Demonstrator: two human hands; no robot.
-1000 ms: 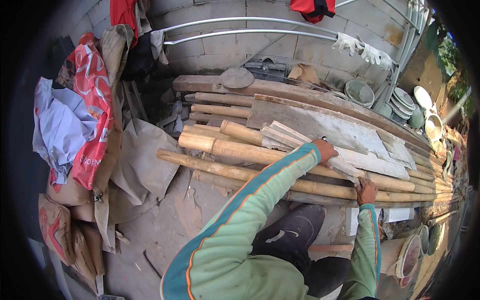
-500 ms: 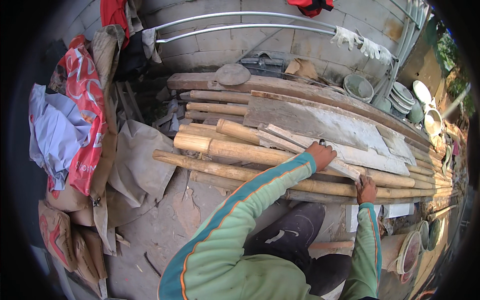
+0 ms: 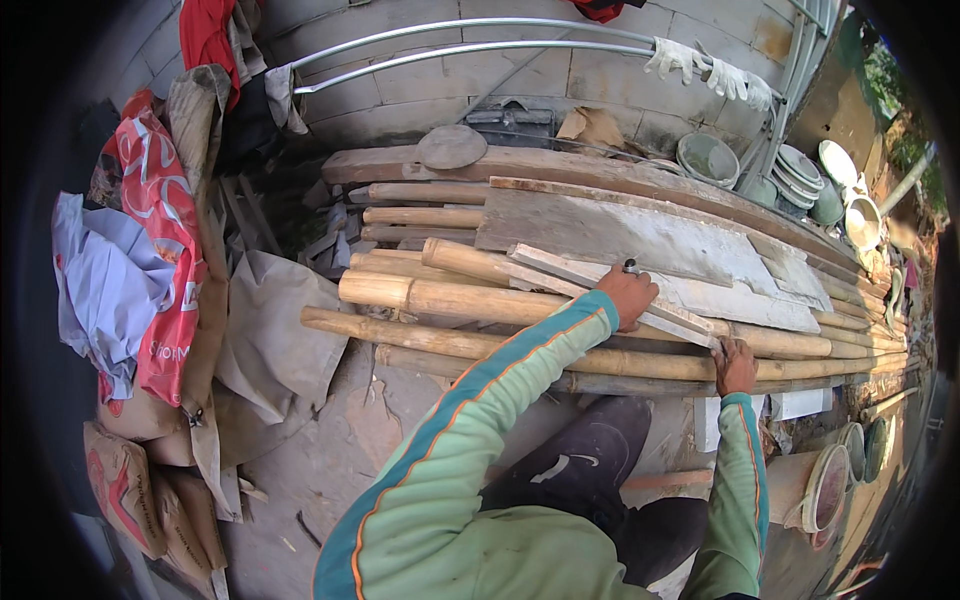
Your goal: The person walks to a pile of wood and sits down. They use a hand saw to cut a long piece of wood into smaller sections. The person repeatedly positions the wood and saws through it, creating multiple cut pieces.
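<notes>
My left hand [image 3: 630,296] is closed, resting over a narrow wooden strip [image 3: 548,268]. A small dark rounded end [image 3: 629,266] sticks up from its fingers; the rest of that object is hidden, so I cannot tell its kind. At the strip's right end, my right hand [image 3: 736,366] has its fingers closed on the wood. The strip lies slanted across a stack of bamboo poles [image 3: 440,297], alongside a second pale strip. Behind my hands, a grey-smeared board [image 3: 600,235] lies on the stack.
A thick timber beam [image 3: 360,166] runs along the back, with a round grey slab [image 3: 452,148] on it. Buckets [image 3: 708,160] stand at the back right, another bucket [image 3: 824,490] at the lower right. Sacks [image 3: 125,485] and a red plastic sheet [image 3: 160,250] are at left. Gloves [image 3: 678,58] hang on a metal rail.
The whole view has shifted slightly. Both hands stay at much the same places on the wooden strip.
</notes>
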